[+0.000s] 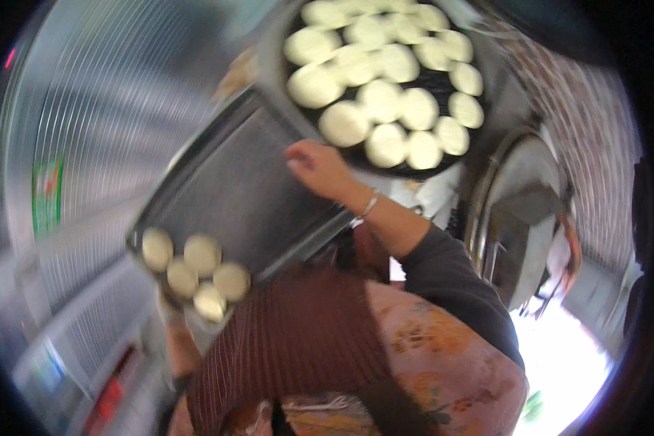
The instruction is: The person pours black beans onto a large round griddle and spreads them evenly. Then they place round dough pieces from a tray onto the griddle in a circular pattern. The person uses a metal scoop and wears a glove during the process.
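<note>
A dark rectangular metal tray (pixel 234 163) slants across the space before me. Several pale round dough discs (pixel 182 277) lie at its lower-left end. My left hand (pixel 169 305) is at that end, supporting the tray from below, its fingers mostly hidden. Over the tray's right side is my right hand (pixel 321 170), with bent fingers blurred by motion and no object visible in them. Just beyond it, a round black griddle (pixel 441 90) carries many pale dough discs (pixel 388 145), some touching or overlapping.
A large round metal vessel or lid (pixel 523 169) stands right of the griddle. Behind it rises a brick wall (pixel 594 103). Corrugated metal sheeting (pixel 92 103) lines the left side. Bright light fills an opening (pixel 561 370) at lower right.
</note>
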Demonstrator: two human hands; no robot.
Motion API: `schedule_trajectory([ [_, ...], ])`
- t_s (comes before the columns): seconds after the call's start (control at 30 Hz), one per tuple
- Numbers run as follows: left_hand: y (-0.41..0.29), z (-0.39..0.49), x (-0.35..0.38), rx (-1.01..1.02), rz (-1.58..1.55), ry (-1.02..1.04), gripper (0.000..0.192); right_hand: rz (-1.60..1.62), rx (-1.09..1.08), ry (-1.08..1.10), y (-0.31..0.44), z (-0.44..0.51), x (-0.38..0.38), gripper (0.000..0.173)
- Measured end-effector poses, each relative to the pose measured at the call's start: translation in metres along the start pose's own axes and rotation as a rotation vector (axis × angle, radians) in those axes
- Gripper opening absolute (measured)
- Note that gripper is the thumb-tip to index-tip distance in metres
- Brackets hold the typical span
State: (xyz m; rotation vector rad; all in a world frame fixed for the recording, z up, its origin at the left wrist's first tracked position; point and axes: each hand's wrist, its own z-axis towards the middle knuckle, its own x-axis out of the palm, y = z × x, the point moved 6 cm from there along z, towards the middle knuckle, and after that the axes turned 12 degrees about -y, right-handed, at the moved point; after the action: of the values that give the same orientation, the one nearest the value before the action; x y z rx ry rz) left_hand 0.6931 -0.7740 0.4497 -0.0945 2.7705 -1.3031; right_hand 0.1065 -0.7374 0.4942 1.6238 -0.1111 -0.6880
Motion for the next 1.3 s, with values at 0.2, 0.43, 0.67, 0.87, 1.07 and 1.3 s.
schedule_trajectory([
  [0.2, 0.019, 0.015, -0.048, -0.129, -0.183, -0.380, 0.046, 0.002, 0.216, 0.410, -0.010, -0.084, 0.102, 0.029],
  [0.43, 0.027, 0.001, -0.061, -0.141, -0.228, -0.394, 0.050, -0.141, 0.039, 0.574, 0.027, -0.126, 0.203, 0.040],
  [0.67, 0.027, 0.001, -0.054, -0.131, -0.284, -0.359, 0.045, -0.229, -0.233, 0.437, 0.075, -0.107, 0.279, 0.039],
  [0.87, 0.019, -0.003, -0.050, -0.133, -0.268, -0.321, 0.043, -0.343, -0.201, 0.586, 0.094, -0.106, 0.312, 0.032],
  [1.07, 0.011, -0.008, -0.046, -0.076, -0.257, -0.374, 0.044, -0.400, -0.237, 0.421, 0.110, -0.105, 0.307, 0.029],
  [1.3, 0.020, 0.011, -0.049, -0.061, -0.298, -0.291, 0.043, -0.569, -0.549, 0.544, 0.103, -0.114, 0.319, 0.027],
])
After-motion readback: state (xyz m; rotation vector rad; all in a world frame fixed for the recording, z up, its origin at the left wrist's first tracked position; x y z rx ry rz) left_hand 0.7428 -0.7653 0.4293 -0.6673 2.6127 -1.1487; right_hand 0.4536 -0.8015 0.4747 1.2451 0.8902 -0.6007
